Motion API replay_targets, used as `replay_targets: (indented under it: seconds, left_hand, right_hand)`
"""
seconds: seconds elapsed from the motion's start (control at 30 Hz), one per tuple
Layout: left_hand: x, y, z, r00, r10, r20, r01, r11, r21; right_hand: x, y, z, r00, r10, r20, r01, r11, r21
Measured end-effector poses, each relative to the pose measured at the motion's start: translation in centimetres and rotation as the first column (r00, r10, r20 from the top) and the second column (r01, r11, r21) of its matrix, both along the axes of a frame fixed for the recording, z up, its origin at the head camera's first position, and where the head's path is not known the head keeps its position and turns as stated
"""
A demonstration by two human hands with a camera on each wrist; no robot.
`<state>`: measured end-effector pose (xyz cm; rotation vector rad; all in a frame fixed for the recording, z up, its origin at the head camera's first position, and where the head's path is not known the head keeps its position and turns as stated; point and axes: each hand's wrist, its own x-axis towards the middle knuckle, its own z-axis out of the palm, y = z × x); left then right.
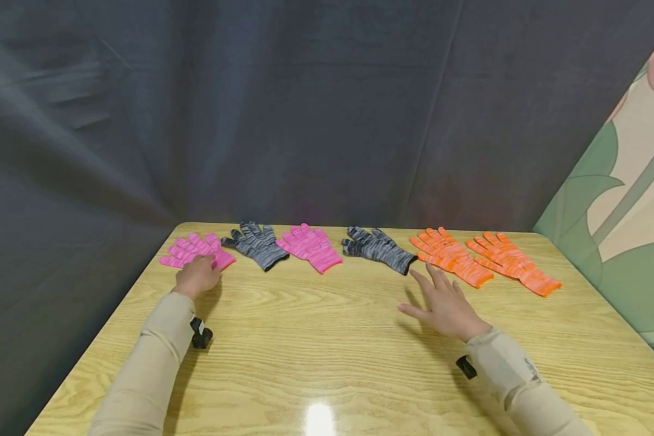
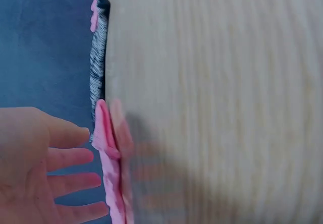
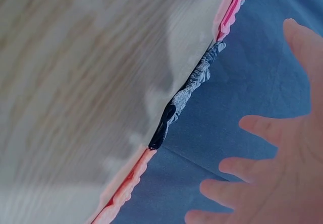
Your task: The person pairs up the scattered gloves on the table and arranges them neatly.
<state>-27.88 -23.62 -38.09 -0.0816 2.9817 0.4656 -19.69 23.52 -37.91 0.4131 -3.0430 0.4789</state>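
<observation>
At the frame's middle left, the pink knit glove [image 1: 188, 247] slants up-left just beyond the nearer left hand [image 1: 198, 276], whose fingers are apart, like the distant right hand's [image 1: 448, 307].

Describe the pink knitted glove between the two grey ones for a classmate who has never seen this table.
On the yellow wooden table, follow the far edge to the third from the left, a bright pink knitted glove. Unlike the other pink knitted glove, nearest the left hand, it lies between two mottled grey knitted gloves.
</observation>
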Motion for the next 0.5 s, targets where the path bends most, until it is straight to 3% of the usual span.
replay_targets:
  seconds: [0.17,0.5]
  left_hand:
    - [-0.03,-0.29,-0.41,0.999,0.017,0.027,-0.016,1.0,-0.023]
    - [-0.1,-0.72,-0.59,0.999,-0.007,-0.052,0.004,0.999,-0.052]
  right_hand:
    - [-0.06,0.05,-0.18,1.0,0.003,0.013,-0.003,1.0,0.002]
    - [-0.12,0.02,-0.23,1.0,-0.001,0.03,0.001,1.0,-0.006]
